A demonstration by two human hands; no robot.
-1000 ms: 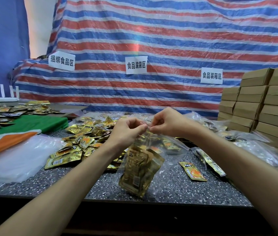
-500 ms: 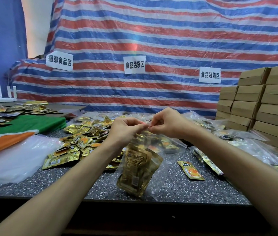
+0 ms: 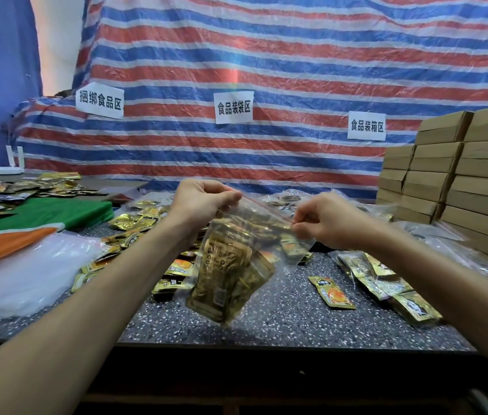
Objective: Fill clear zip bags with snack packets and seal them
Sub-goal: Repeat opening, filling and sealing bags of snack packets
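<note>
Left hand (image 3: 204, 202) and right hand (image 3: 326, 220) each pinch one end of the red zip strip on a clear bag (image 3: 254, 226), which is held in the air above the speckled table (image 3: 281, 319) with the strip sloping down to the right. Gold snack packets (image 3: 227, 274) sag in the bag's bottom. Loose packets (image 3: 135, 223) are heaped on the table to the left, and a single packet (image 3: 331, 293) lies to the right.
</note>
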